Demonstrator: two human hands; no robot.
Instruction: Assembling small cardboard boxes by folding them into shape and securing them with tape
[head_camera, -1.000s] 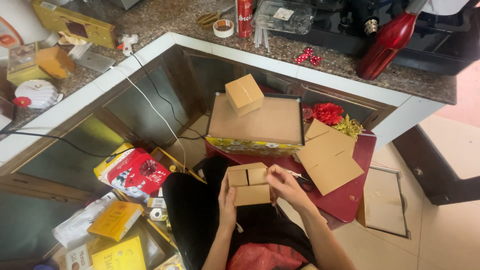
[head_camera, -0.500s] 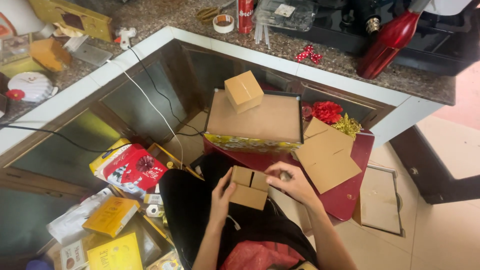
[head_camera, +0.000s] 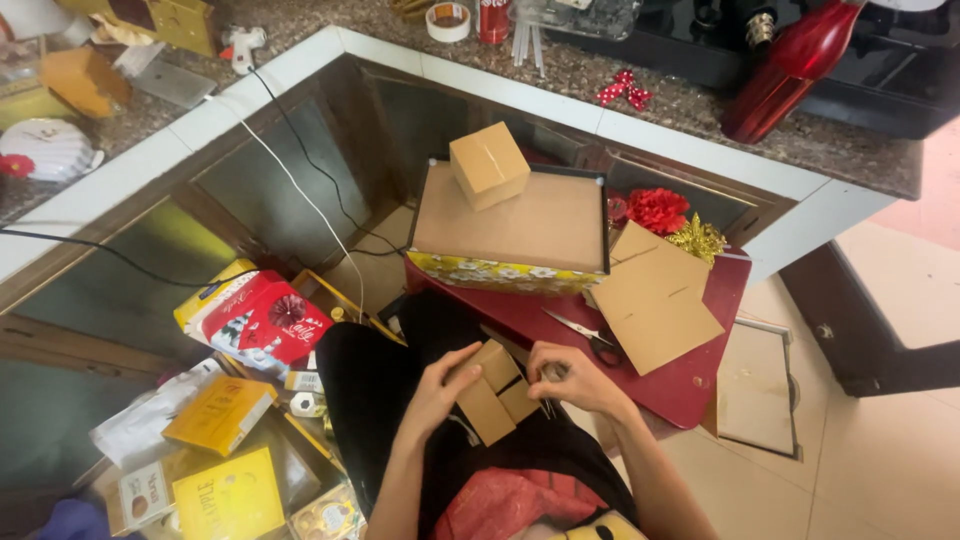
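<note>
Since a moment ago the small cardboard box (head_camera: 497, 403) has turned in the hands and its flaps now stand more closed; it sits over the lap, in front of the red board (head_camera: 690, 385). The left hand (head_camera: 432, 392) wraps its side, the right hand (head_camera: 572, 378) pinches the far flap. I judge the folding step is in hand; next the flaps need pressing flat and holding square. Scissors (head_camera: 585, 335) lie just beside the right hand, a flat cardboard sheet (head_camera: 655, 297) further on, and a finished box (head_camera: 488, 164) on the big lid (head_camera: 520, 225).
</note>
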